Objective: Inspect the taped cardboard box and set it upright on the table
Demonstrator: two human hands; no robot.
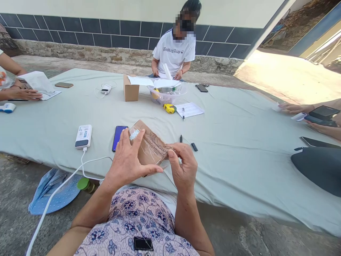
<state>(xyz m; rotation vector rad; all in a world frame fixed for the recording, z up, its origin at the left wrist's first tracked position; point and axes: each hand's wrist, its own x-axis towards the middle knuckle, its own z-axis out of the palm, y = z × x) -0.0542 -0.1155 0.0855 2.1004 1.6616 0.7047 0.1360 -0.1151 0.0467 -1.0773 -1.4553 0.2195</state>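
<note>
Head view showed the left hand [128,161] laid over the near-left part of a flat cardboard packet [153,145]. Its fingers were spread wide across the face and the thumb was hooked under the near edge, probably to steady the tilted piece. The right hand [183,167], at three o'clock from the packet, pinched its right edge between thumb and fingertips. Clear tape glinted there, though I could not tell whether the pinch held tape or card. The packet hung just above the near edge of the grey cloth-covered table [239,153].

At nine o'clock from it lay a blue phone [119,137] and, further left, a white power bank [83,136], its cable [90,165] trailing off the near edge. A black pen [181,138] lay at two o'clock.

Farther off, at twelve o'clock, sat a yellow tape measure [169,108], a printed sheet [190,109], a clear bowl [167,95] and a small cardboard box [131,89], likely set mid-table so everyone seated could reach them. Beyond them sat a person in a white T-shirt [174,53].
</note>
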